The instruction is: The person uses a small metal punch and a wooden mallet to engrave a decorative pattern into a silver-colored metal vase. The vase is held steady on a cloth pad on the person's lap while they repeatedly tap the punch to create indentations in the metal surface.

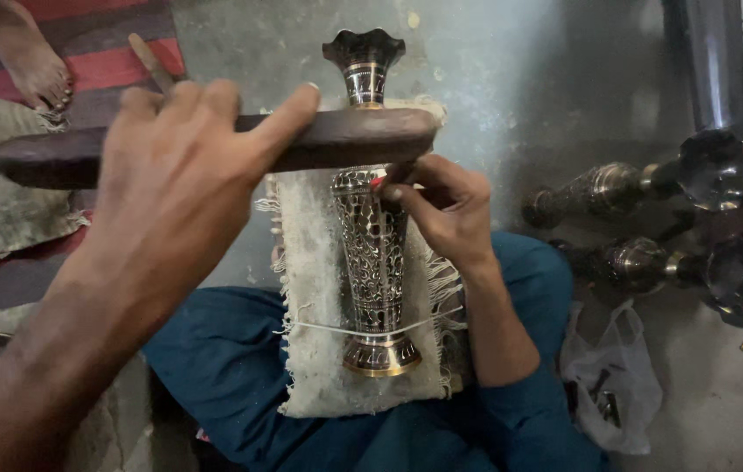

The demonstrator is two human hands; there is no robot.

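The left hand (pixel 175 179) is raised close to the camera and is closed around a dark wooden stick (pixel 214 149), w/ the fingers wrapped over the top and the thumb stretched along it toward the right. The stick lies almost horizontal across the view, and its rounded end passes in front of the neck of a brass vase (pixel 373 218). The right hand (pixel 446 205) is lower, its fingertips pinched together against the upper body of the vase, just under the stick; a small red thing shows at the fingertips, but I cannot tell what it is. The two hands are apart, each one busy w/ its own thing.

The vase lies on its side on a pale frayed cloth pad (pixel 319 350), which rests on the person's lap in blue trousers (pixel 223 367). Its flared dark mouth points away from the person and its round foot points toward the body. The body of the vase has a fine cut pattern, dark and silver. A thin string (pixel 319 327) goes across the pad and over the vase near the foot.

At the right, on the grey floor (pixel 511 70), more vases of similar kind (pixel 642 218) lie in a group, and a small clear plastic bag (pixel 612 376) is near the knee. At top left a bare foot of another person (pixel 35 70) stands on a red striped mat (pixel 118 52)
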